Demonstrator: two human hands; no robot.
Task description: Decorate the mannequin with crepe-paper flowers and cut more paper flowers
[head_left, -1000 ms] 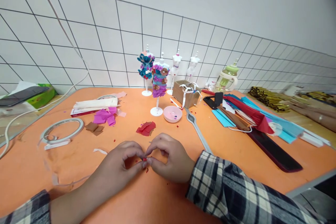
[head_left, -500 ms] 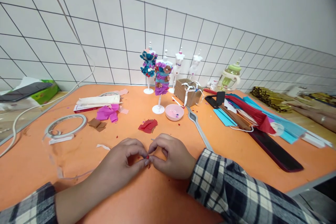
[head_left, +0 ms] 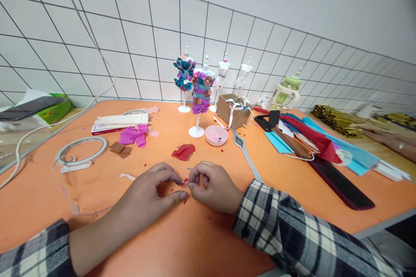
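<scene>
My left hand (head_left: pixel 157 190) rests on the orange tabletop with thumb and index finger apart. Between its index fingertip and my right hand (head_left: pixel 214 187) is a tiny red-and-white scrap of paper (head_left: pixel 184 181). The right fingers are pinched together on the scrap's near end. Under the left thumb lies another red bit (head_left: pixel 185 201). Beyond the hands sits a small pile of red crepe paper pieces (head_left: pixel 183 152). Behind it a mini dress form (head_left: pixel 202 91) wears purple, blue and brown paper petals, beside a pink bowl (head_left: pixel 216 136) holding tiny beads.
Left are a roll of double-sided tape (head_left: pixel 81 149), brown paper (head_left: pixel 121 150) and magenta paper (head_left: pixel 134 135). More dress forms (head_left: pixel 184 75) and a cardboard box (head_left: pixel 232 110) stand behind. A grey strap (head_left: pixel 248 156), dark phone-like slab (head_left: pixel 341 181), coloured papers and a green bottle (head_left: pixel 286 91) occupy the right.
The left thumb and index finger, pinched together before, have come apart. My right fingers have closed more tightly near the red scrap. The view has shifted slightly.
</scene>
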